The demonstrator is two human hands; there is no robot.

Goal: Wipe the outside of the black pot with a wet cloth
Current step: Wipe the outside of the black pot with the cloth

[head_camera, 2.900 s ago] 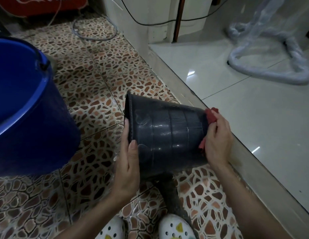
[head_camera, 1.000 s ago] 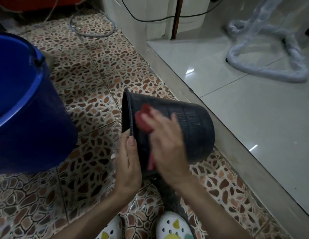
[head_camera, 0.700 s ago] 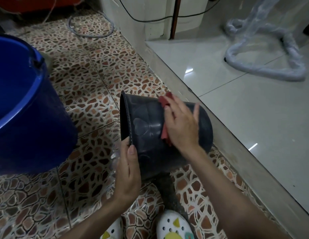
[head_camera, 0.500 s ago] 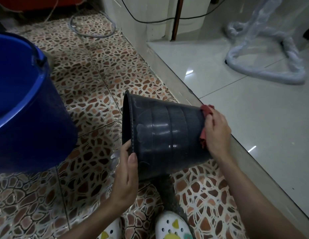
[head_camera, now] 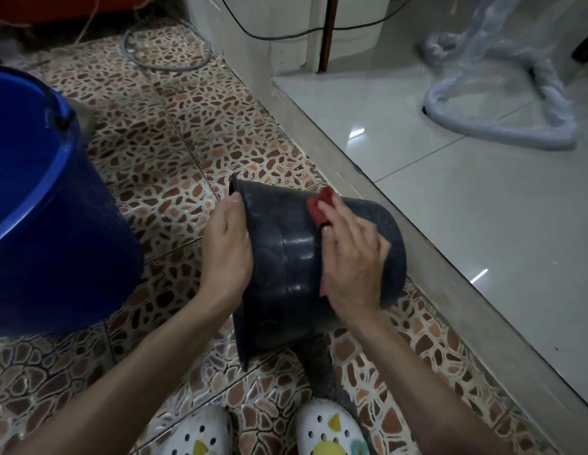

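Note:
The black pot (head_camera: pixel 286 257) lies on its side above the patterned floor, its mouth facing left and its base to the right. My left hand (head_camera: pixel 227 247) grips the rim at the mouth, fingers hidden inside. My right hand (head_camera: pixel 351 257) presses a red cloth (head_camera: pixel 320 205) flat against the pot's upper side wall; most of the cloth is hidden under the palm, with a red corner showing past the fingertips.
A large blue bucket (head_camera: pixel 50 224) stands close on the left. A raised step (head_camera: pixel 384 208) with glossy white tiles runs along the right. A plastic-wrapped hose (head_camera: pixel 502 126) lies on those tiles. A cable loop (head_camera: pixel 168 57) lies farther back. My white clogs (head_camera: pixel 328 435) are below the pot.
My right hand with the red cloth slid from the pot's base end back left onto the middle of the side wall. My left hand shifted up the rim.

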